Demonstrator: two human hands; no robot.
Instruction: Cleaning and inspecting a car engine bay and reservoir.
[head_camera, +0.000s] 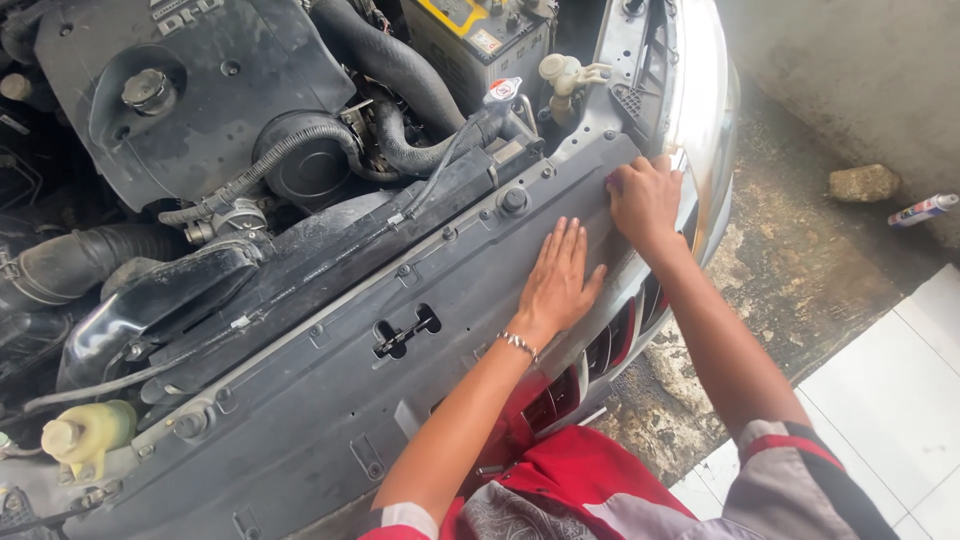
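Field notes, from my remote view. The carrying surface is the grey plastic cover panel (420, 300) across the front of the engine bay, running diagonally from lower left to upper right. My left hand (558, 280) lies flat on it, palm down, fingers together and pointing up the panel. My right hand (645, 198) rests on its upper right end, fingertips curled at the panel's edge beside the headlight. Round black clips (513, 200) sit along the panel's upper edge. A latch slot (405, 332) opens near its middle. Beyond the car, the stained concrete floor (800, 270) carries a stone (864, 183) and a small tube (922, 210), near each other.
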